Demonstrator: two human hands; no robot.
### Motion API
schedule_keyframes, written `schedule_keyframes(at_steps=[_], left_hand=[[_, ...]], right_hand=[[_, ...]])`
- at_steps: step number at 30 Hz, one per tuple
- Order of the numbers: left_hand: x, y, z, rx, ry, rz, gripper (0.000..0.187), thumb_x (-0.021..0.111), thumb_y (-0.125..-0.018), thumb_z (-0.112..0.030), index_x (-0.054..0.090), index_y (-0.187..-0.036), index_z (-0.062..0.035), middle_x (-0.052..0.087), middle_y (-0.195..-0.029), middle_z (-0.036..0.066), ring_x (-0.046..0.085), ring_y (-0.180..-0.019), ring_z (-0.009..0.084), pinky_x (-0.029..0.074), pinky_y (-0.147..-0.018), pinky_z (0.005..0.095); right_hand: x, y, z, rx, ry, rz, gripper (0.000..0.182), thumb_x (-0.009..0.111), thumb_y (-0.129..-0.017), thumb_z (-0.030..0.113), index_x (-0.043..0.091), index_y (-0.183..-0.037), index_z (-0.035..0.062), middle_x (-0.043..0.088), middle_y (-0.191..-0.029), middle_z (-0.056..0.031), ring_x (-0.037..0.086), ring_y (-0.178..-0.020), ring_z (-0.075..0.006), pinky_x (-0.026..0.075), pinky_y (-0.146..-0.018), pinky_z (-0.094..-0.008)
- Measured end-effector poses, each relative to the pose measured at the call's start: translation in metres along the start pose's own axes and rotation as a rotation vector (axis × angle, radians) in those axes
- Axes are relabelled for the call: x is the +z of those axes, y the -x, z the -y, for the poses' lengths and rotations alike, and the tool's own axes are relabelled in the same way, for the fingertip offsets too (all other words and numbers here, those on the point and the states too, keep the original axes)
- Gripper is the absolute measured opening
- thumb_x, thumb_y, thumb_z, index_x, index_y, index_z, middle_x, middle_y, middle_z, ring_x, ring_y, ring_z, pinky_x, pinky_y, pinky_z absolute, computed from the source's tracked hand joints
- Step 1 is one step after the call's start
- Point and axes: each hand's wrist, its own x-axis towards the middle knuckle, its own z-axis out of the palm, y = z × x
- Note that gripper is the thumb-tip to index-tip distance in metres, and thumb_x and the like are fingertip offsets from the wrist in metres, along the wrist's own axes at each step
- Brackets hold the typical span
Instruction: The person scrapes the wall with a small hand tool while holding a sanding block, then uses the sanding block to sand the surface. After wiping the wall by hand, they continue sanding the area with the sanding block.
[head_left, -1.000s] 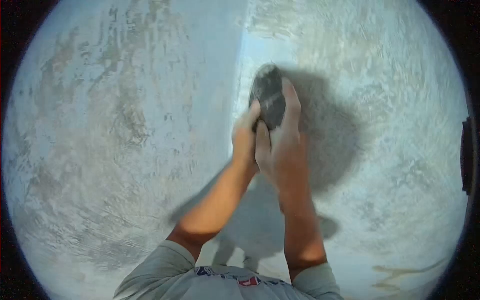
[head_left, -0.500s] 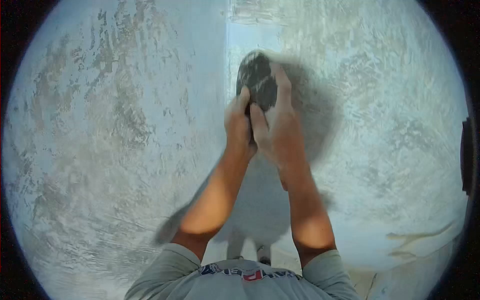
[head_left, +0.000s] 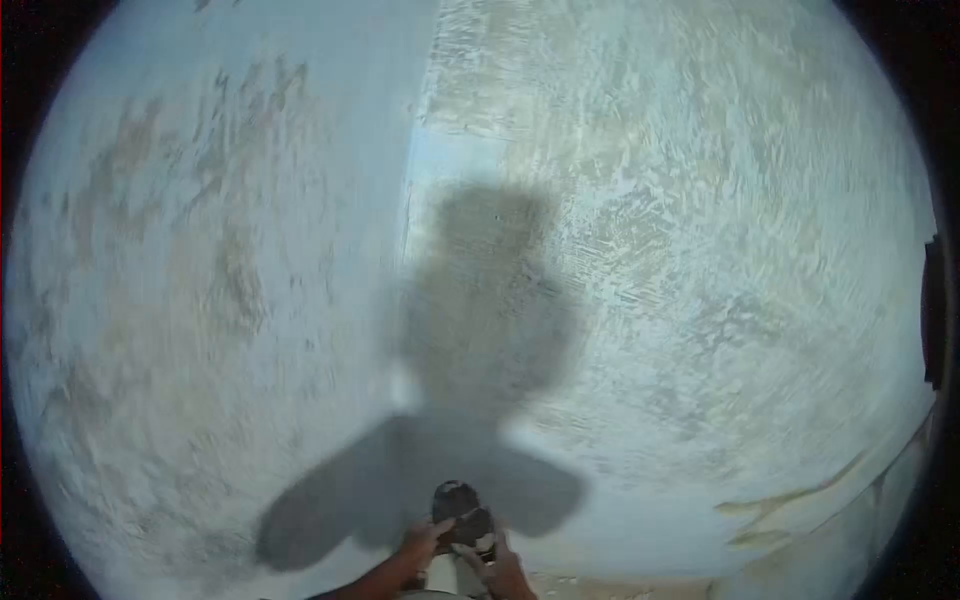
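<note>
A dark, rounded object with pale patches is low in the view, near the bottom centre. My left hand holds its left side, fingers closed against it. On the right and lower side, my right hand grips the same object. What the object is cannot be made out. Both forearms run down to the bottom edge. Behind the hands stands a wall with rough, pale, streaked plaster.
A shadow of a head and shoulders falls on the wall. A vertical seam divides a smoother bluish strip from rougher plaster. Pale material with brownish folds lies at the lower right. A dark edge shows at the far right.
Both hands and the dark object have moved from the upper centre down to the bottom of the view. The camera view has tilted up, and the shirt is mostly out of sight.
</note>
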Motion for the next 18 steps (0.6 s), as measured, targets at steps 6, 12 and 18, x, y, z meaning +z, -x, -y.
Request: schedule_keyframes(at_steps=[6,12,18], left_hand=[[-0.012,-0.018,0.061,-0.091,0.370,-0.081,0.048,0.075,-0.103,-0.032,0.062,-0.139,-0.0029,0.070,-0.133,0.015,0.069,-0.118,0.0344,0.061,-0.094,0.0517],[0.044,0.018,0.062,-0.004,0.358,0.128,0.051,0.071,-0.106,-0.037,0.062,-0.140,0.0003,0.074,-0.129,0.017,0.074,-0.112,0.0348,0.063,-0.086,0.0532],[0.156,0.078,-0.077,1.221,-0.939,-0.053,0.042,0.094,-0.087,-0.033,0.065,-0.099,-0.0051,0.065,-0.094,0.006,0.057,-0.079,0.0162,0.050,-0.073,0.0355]], right_hand=[[-0.038,0.016,-0.037,-0.190,0.332,0.060,0.075,0.073,-0.104,0.034,0.038,-0.165,0.0051,0.077,-0.098,-0.0221,0.077,-0.085,-0.0368,0.060,-0.077,-0.0439],[-0.116,0.058,-0.050,-0.605,0.616,-0.073,0.034,0.072,-0.102,0.021,0.072,-0.134,0.0080,0.074,-0.097,-0.0238,0.071,-0.082,-0.0444,0.057,-0.072,-0.0472],[-0.258,0.074,0.074,-0.782,0.840,-0.394,0.031,0.072,-0.098,0.008,0.077,-0.129,0.0103,0.075,-0.099,-0.0203,0.074,-0.081,-0.0377,0.058,-0.070,-0.0452]])
